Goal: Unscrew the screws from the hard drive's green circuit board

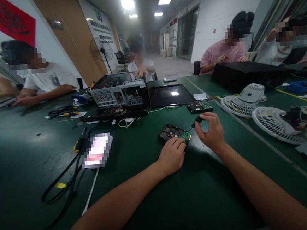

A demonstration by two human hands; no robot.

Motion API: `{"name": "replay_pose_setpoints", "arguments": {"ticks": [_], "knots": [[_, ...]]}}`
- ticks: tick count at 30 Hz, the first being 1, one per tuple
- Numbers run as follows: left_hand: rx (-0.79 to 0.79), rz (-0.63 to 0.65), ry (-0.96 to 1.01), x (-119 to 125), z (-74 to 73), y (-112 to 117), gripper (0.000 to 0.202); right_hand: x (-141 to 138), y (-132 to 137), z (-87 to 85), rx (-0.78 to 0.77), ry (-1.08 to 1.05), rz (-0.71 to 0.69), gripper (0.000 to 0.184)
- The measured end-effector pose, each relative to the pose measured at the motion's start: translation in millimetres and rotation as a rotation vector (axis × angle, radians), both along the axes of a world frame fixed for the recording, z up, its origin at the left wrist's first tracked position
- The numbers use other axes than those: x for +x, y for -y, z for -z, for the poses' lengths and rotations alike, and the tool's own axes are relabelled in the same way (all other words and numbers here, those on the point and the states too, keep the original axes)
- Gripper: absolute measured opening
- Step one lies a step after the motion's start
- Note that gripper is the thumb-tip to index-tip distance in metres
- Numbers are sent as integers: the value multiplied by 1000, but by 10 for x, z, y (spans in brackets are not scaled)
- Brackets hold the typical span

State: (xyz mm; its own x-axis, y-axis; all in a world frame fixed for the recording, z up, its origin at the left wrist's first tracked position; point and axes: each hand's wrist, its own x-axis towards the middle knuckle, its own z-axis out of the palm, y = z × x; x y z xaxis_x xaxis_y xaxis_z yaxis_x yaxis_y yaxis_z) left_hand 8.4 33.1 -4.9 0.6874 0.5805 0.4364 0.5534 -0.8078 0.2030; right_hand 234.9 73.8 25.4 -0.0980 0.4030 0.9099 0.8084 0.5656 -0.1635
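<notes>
A hard drive (167,131) lies on the green table in front of me, its underside facing up with a green circuit board (186,137) at the right end. My left hand (172,156) grips its near edge, fingers resting over the board. In my right hand (211,132) is a small screwdriver (197,121) with a dark handle, pinched between thumb and fingers. Its thin shaft slants down to the left, with the tip at the drive's right end. Whether the tip sits in a screw is too small to tell.
Beyond the drive are a second hard drive (200,106), a dark flat panel (170,95) and an opened computer case (118,95). A phone (97,150) with cables lies left. Fan parts (239,105) are on the right. Several people sit around the table.
</notes>
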Motion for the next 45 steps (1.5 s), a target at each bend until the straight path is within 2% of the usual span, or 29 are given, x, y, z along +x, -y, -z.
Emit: {"name": "replay_pose_setpoints", "arguments": {"ticks": [14, 20, 31, 37, 45], "knots": [[2, -3, 2, -1, 14, 1, 29, -7, 29, -33, -38, 5, 40, 36], [-3, 1, 3, -4, 6, -4, 29, -17, 50, -54, -50, 18, 15, 37], [13, -6, 0, 3, 17, 0, 30, 6, 18, -25, 0, -11, 64, 37], [19, -9, 1, 2, 17, 2, 27, -12, 25, -22, -48, 11, 14, 41], [11, -12, -5, 5, 11, 3, 28, -2, -13, -15, 28, -35, -10, 34]]}}
